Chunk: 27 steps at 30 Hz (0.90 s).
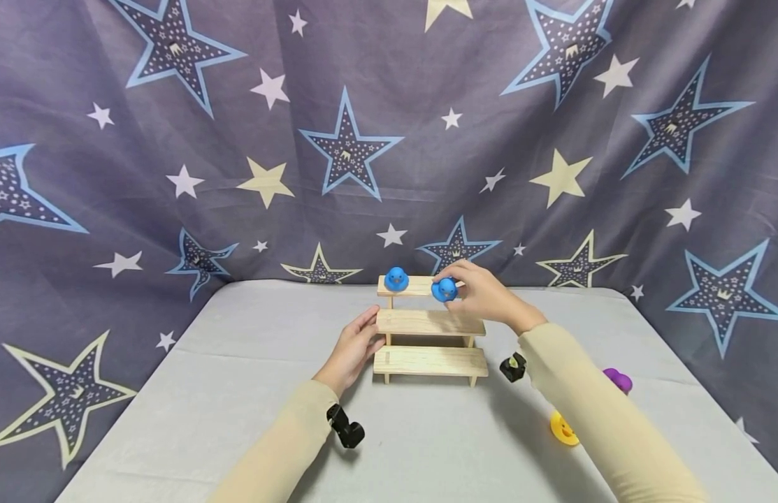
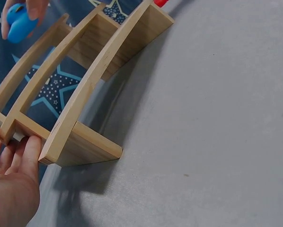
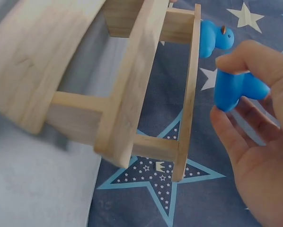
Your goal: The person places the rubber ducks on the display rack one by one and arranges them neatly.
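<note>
A three-tier wooden stand point(image 1: 430, 361) is on the table. One blue rubber duck point(image 1: 397, 279) sits at the left end of its top tier. My right hand point(image 1: 486, 293) pinches a second blue rubber duck point(image 1: 444, 289) between thumb and fingers; in the right wrist view this duck point(image 3: 229, 90) is held apart from the top board. At the stand's left side, my left hand point(image 1: 354, 349) grips the end of the middle tier. The left wrist view shows the left hand's fingers point(image 2: 30, 156) against the side frame, with the thumb partly cut off.
A yellow duck point(image 1: 563, 429) and a purple toy point(image 1: 618, 381) lie at the right, partly behind my right sleeve. A bit of something red point(image 2: 160, 2) shows beyond the stand. A star-patterned curtain point(image 1: 376, 209) hangs behind the grey table point(image 1: 238, 391).
</note>
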Each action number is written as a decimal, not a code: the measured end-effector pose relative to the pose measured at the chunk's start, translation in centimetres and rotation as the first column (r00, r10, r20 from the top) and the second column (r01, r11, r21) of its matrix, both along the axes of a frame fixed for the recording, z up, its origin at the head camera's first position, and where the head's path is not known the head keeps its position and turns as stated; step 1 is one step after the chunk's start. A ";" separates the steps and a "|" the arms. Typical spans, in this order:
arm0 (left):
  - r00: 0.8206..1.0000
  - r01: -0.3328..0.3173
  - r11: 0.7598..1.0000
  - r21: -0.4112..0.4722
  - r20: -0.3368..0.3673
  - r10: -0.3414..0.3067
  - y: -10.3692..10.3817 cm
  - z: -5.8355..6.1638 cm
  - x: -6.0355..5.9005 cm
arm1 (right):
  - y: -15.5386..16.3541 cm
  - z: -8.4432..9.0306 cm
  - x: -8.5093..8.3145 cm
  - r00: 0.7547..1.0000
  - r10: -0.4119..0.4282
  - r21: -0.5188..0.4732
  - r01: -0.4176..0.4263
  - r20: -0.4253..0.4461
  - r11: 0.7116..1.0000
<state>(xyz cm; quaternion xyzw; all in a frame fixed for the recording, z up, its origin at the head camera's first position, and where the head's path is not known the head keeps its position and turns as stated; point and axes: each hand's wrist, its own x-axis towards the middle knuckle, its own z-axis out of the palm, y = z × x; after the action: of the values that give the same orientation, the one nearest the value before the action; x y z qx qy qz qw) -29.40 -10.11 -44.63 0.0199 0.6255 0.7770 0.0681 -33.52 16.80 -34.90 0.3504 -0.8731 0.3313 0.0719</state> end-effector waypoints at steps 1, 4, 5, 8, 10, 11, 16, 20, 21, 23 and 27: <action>1.000 -0.001 1.000 0.000 0.001 0.001 0.0 0.0 0.0 | -0.1 0.1 -0.2 1.000 0.007 -0.006 -0.007 0.021 1.000; 1.000 -0.004 1.000 0.000 0.003 0.004 0.0 0.0 0.0 | -0.5 0.4 -0.9 0.996 0.008 -0.005 -0.008 0.085 1.000; 1.000 -0.004 1.000 0.001 0.003 0.004 0.0 -0.1 0.0 | -0.6 0.5 -1.1 0.995 0.002 0.002 -0.002 0.103 1.000; 1.000 -0.002 1.000 0.001 0.001 0.002 -0.1 -0.1 0.0 | -1.0 0.6 -1.8 0.988 -0.023 0.018 0.021 0.150 1.000; 1.000 0.000 1.000 -0.003 -0.001 0.000 -0.1 -0.1 0.0 | -1.2 0.6 -2.1 0.985 -0.034 0.018 0.032 0.170 0.999; 1.000 0.001 1.000 -0.005 -0.003 -0.001 -0.1 -0.1 0.0 | -1.3 0.6 -2.2 0.983 -0.039 0.014 0.037 0.179 0.999; 1.000 0.009 1.000 -0.009 -0.006 -0.009 -0.2 -0.2 -0.2 | -1.7 0.4 -2.5 0.977 -0.051 0.000 0.052 0.208 0.999; 1.000 0.007 1.000 -0.005 -0.004 -0.007 -0.2 -0.2 -0.3 | -2.0 0.3 -2.7 0.969 -0.058 0.001 0.060 0.240 0.998; 1.000 0.006 1.000 -0.003 -0.004 -0.006 -0.2 -0.2 -0.3 | -2.1 0.2 -2.8 0.966 -0.062 0.003 0.063 0.250 0.998; 1.000 0.006 1.000 -0.004 -0.005 -0.006 -0.2 -0.2 -0.3 | -2.2 0.2 -2.9 0.961 -0.068 0.005 0.069 0.269 0.998; 1.000 0.007 1.000 -0.007 -0.005 -0.008 -0.2 -0.3 -0.3 | -2.4 0.0 -3.1 0.958 -0.074 0.008 0.075 0.278 0.997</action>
<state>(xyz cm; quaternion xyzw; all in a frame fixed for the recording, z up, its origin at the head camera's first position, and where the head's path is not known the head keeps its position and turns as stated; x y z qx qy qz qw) -29.72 -10.33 -44.92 0.0239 0.6282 0.7746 0.0696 -36.62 14.44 -34.94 0.2673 -0.8866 0.3756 -0.0387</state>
